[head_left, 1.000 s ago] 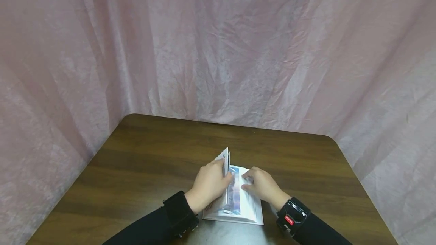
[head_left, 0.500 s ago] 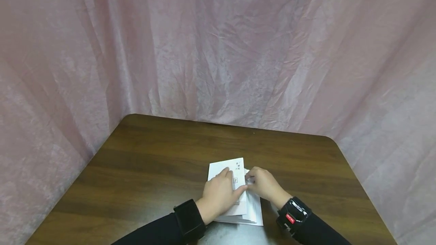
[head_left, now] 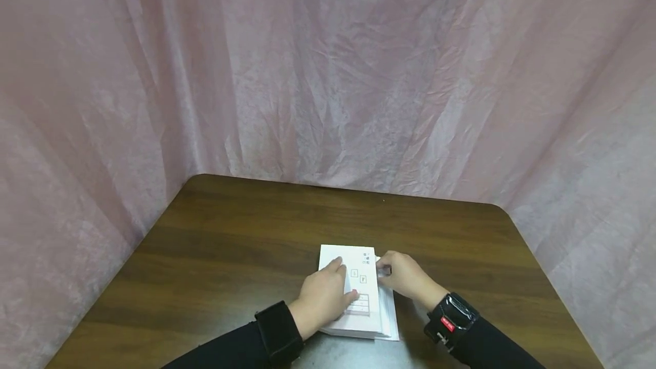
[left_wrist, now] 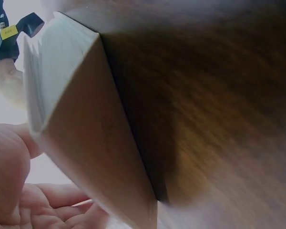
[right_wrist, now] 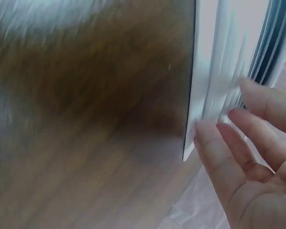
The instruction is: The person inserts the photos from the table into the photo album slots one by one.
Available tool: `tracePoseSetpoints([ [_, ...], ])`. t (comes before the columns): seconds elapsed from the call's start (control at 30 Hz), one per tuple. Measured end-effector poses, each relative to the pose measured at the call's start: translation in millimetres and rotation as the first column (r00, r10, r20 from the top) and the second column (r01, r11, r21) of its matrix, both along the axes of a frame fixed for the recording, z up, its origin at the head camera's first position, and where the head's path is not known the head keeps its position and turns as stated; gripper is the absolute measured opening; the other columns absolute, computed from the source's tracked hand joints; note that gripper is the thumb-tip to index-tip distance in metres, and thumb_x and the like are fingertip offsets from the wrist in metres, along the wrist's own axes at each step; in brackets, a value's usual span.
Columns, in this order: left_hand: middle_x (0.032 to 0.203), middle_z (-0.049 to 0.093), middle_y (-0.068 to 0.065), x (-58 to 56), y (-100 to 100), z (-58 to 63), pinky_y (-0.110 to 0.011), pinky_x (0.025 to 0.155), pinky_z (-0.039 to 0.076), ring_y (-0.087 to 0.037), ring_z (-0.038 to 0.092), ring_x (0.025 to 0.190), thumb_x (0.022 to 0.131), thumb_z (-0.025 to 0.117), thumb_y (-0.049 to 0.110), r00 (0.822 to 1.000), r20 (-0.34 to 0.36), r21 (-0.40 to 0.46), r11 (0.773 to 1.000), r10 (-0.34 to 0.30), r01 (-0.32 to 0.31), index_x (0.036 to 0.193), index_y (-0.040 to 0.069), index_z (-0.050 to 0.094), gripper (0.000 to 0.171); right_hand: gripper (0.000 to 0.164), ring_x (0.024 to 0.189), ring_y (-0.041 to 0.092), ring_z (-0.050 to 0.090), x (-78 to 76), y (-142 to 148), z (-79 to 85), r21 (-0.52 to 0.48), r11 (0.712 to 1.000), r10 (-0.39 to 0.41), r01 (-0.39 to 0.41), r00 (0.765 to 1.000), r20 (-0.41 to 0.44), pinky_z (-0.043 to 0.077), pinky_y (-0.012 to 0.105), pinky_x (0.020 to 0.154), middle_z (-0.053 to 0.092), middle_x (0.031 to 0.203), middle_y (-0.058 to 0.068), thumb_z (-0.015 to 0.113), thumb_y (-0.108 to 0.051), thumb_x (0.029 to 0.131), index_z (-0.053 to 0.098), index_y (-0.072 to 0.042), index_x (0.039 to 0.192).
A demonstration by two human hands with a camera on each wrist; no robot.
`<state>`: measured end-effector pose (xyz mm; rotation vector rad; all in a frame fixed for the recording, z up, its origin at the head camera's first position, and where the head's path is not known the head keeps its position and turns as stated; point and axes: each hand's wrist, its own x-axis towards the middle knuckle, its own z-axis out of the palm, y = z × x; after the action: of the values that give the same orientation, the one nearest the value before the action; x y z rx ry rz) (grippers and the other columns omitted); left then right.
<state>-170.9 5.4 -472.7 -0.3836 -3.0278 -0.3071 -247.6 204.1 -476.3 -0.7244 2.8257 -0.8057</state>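
A white hardcover photo album (head_left: 366, 278) lies on the table, its front cover down over the pages, small printed boxes and marks on it. My left hand (head_left: 323, 299) rests on the cover, fingers lying along it. In the left wrist view the album's spine (left_wrist: 97, 129) faces the camera, and part of the left hand (left_wrist: 33, 191) shows beside it. My right hand (head_left: 407, 278) is at the album's right side. The right wrist view has its fingers (right_wrist: 219, 157) at the page edges (right_wrist: 219, 62), with thumb and fingers apart.
The brown wooden table (head_left: 246, 221) has rounded far corners. Behind it hangs a pink curtain (head_left: 328, 73). Each wrist wears a black band, the right band (head_left: 451, 320) with a red label.
The cover, upright with a glossy picture page showing beside it, has swung down to the right over the pages. The left hand followed it down onto the cover; the right hand stayed at the right edge.
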Motion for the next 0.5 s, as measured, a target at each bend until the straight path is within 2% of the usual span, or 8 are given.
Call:
tracePoseSetpoints([
  [0.17,0.135,0.062,-0.016,1.8,2.3,-3.4,-0.037,0.091,0.056,-0.024,0.058,0.127,0.090,0.071,0.050,1.000,-0.017,-0.043,0.999,-0.019,0.018,0.122,-0.002,0.068,0.061,0.018,0.085,0.021,0.066,1.4,0.8,4.2,-0.012,1.000,0.019,-0.018,0.999,0.027,0.057,0.042,0.078,0.071,0.099,0.010,0.074,0.002,0.084,0.075,0.001,0.101],
  [0.33,0.131,0.065,-0.014,2.5,3.7,-3.8,-0.035,0.091,0.056,-0.023,0.059,0.127,0.090,0.070,0.051,0.998,-0.039,-0.097,0.994,-0.058,0.054,0.118,0.000,0.071,0.058,0.036,0.099,0.030,0.068,14.0,-0.3,5.6,0.002,1.000,0.006,-0.006,0.997,0.071,0.057,0.047,0.084,0.068,0.114,0.018,0.078,-0.006,0.084,0.069,0.004,0.118],
  [0.5,0.133,0.064,-0.014,1.7,-3.4,-0.4,-0.037,0.098,0.052,-0.026,0.057,0.128,0.087,0.076,0.044,0.997,-0.012,-0.018,0.997,-0.072,0.072,0.116,0.001,0.072,0.052,0.044,0.116,0.039,0.062,26.8,-0.3,1.2,0.065,0.997,0.040,-0.041,0.999,0.024,0.049,0.053,0.097,0.063,0.123,0.021,0.080,-0.009,0.084,0.066,0.004,0.123],
])
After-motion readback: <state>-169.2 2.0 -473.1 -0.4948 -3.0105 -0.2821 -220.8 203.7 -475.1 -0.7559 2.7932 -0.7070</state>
